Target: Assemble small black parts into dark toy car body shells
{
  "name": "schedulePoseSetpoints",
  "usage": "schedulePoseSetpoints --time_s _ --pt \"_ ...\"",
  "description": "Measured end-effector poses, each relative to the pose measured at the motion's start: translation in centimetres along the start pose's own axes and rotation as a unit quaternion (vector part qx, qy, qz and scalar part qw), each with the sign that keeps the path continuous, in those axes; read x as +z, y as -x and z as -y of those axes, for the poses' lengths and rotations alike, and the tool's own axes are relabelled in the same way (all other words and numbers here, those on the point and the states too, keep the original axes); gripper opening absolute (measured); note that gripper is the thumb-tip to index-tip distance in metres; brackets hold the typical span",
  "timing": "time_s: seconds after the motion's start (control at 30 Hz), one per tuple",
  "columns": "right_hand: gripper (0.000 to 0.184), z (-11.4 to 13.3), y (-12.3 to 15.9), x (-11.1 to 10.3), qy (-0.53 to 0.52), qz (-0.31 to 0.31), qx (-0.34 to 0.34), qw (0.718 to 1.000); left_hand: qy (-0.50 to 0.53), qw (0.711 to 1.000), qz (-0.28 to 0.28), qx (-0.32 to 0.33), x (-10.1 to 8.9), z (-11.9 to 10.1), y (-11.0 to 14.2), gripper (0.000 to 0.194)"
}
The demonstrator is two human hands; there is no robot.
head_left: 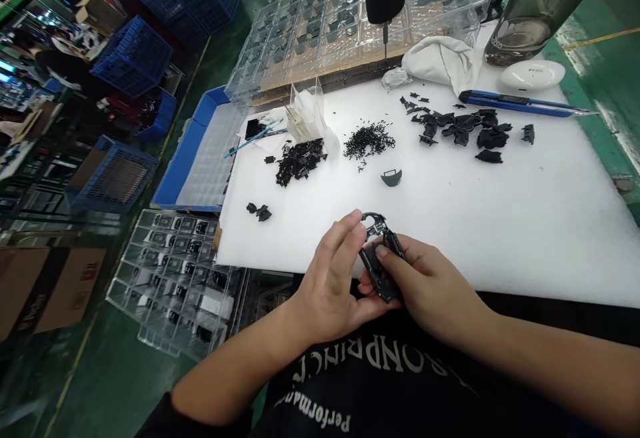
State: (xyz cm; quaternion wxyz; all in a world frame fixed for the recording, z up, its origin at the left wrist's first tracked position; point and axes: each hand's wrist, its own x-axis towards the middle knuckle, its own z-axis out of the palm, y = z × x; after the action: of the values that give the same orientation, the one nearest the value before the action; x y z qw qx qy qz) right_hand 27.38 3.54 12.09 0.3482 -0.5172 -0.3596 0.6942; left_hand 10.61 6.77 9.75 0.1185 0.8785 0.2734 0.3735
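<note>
Both my hands meet at the near edge of the white foam mat (500,211) and hold one small black plastic part (379,251) between them. My left hand (330,278) pinches its upper end, where a curved metal-looking clip shows, with thumb and forefinger. My right hand (430,285) wraps its fingers around the lower body of the part. A single dark curved piece (391,177) lies on the mat just beyond my hands.
On the mat lie a pile of black parts (300,160), a heap of tiny black pins (369,139), larger black pieces (465,128), two loose bits (259,211), a blue utility knife (515,102), a white cloth (440,59). Clear compartment trays (170,278) sit left and behind (320,25); blue crates stand at left.
</note>
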Motion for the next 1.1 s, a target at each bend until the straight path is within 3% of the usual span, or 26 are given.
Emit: schedulePoseSetpoints --time_s 0.63,1.1 --pt "0.025 -0.3 -0.16 0.14 0.008 -0.009 0.002 1.0 0.015 0.999 0.022 -0.021 -0.12 -0.1 0.23 0.105" --pt "0.026 -0.34 -0.03 -0.08 0.048 -0.011 -0.023 0.999 -0.015 1.0 0.0 -0.003 0.14 -0.36 0.34 0.098"
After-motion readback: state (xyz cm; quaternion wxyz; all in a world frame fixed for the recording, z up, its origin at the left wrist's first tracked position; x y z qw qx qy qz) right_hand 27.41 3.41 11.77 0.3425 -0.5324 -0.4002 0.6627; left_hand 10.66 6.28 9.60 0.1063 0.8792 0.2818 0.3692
